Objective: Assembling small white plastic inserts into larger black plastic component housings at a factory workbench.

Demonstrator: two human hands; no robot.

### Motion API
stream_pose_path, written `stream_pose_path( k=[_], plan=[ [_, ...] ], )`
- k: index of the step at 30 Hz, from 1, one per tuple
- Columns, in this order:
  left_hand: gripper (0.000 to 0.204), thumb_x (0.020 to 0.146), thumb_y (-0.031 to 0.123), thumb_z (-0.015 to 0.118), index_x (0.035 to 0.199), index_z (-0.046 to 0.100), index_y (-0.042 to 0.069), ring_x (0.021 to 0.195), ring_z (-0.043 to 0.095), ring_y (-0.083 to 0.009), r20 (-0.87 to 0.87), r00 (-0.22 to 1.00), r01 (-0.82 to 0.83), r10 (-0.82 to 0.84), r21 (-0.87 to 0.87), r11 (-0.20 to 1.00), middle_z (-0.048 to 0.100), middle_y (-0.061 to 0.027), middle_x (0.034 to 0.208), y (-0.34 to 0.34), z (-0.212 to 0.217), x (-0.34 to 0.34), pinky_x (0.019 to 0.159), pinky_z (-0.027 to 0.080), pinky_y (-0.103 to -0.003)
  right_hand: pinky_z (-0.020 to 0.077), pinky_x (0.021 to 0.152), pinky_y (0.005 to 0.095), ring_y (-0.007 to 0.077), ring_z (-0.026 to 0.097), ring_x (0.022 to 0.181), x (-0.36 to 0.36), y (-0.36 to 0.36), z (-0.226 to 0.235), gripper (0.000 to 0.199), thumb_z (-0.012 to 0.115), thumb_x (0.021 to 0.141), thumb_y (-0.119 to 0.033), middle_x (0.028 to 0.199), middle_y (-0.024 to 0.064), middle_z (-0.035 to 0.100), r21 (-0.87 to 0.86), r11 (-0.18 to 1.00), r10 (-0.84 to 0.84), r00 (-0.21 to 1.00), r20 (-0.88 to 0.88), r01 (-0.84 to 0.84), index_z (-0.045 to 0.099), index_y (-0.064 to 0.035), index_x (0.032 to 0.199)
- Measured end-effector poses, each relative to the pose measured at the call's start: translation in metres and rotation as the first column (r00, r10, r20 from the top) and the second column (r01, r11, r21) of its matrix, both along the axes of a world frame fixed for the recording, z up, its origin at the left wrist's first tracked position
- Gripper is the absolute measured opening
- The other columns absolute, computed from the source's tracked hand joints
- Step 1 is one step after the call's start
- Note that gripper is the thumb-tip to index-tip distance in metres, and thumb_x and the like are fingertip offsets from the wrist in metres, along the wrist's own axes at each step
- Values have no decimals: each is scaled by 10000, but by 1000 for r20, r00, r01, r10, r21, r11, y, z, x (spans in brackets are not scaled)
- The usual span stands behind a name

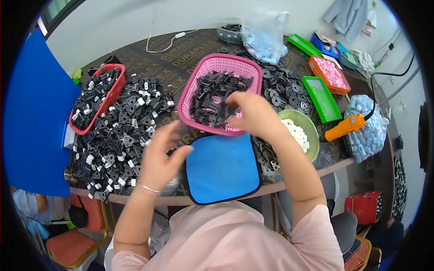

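Note:
My right hand (255, 113) reaches into the pink perforated basket (186, 101). Its thumb and fingers are closed around a black plastic part (230, 109), partly hidden among the loose black parts (210, 97) there. My left hand (163, 158), slightly blurred, hovers at the right edge of a heap of black parts with white pieces (129, 131). Its thumb and fingers are apart, and I see nothing held. Between my forearms, a blue mat with a black border (222, 169) lies at the table's front edge, just below the basket.
A red basket (120, 86) of similar parts stands at left. Black discs (282, 86) and a green bowl (312, 131) with white pieces lie at right. Beyond are an orange electric screwdriver (344, 128), a green tray (322, 99), an orange tray (330, 74) and plastic bags (264, 38).

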State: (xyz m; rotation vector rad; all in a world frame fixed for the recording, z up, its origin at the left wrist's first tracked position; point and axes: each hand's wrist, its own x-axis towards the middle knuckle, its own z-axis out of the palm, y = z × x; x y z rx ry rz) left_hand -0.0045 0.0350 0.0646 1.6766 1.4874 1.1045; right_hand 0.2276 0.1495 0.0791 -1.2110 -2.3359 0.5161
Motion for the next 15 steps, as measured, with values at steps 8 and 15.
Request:
stream_pose_path(
  k=[8,15],
  plan=[
    [441,857,-36,557,1273,431,36,800,632,-164,731,681,393,-49,-308,867,588,-107,1024,-11,-56,53,706,536,-258,418,845,389,273,550,921,38,-73,-29,285,735,622,-131,897,87,594,136,990,-32,997,-68,41,625,-64,875],
    [379,846,-45,568,1210,500,39,849,638,-186,760,643,431,97,-463,775,611,-106,1006,-22,-78,51,728,540,-269,330,891,395,238,518,902,54,-44,-83,166,714,634,-143,822,80,555,556,826,-439,728,527,96,659,-112,787]
  ],
)
